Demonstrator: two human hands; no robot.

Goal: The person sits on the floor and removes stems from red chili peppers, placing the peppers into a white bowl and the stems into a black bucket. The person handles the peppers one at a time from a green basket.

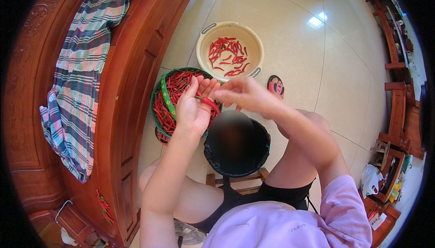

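Note:
My left hand (195, 107) is turned palm up and cupped, holding a red chili pepper (210, 103) whose green stem points toward the thumb. Close by on the right, my right hand (243, 93) has its fingers bent together near the left fingertips; motion blur hides whether anything is between them. Beneath the left hand stands a green basket (157, 120) heaped with red chilies (165, 112), partly covered by that hand. Farther out, a cream plastic basin (260, 49) holds loose red chilies (231, 49) without visible stems. A bin lined with a black bag (212, 166) is between my knees.
On the left runs a reddish wooden bench (117, 112) with a plaid cloth (80, 57) over it and several chilies (105, 207) near its front corner. A low wooden stool (249, 189) shows behind the bin. Shelves with a white plastic bag (369, 180) line the right side.

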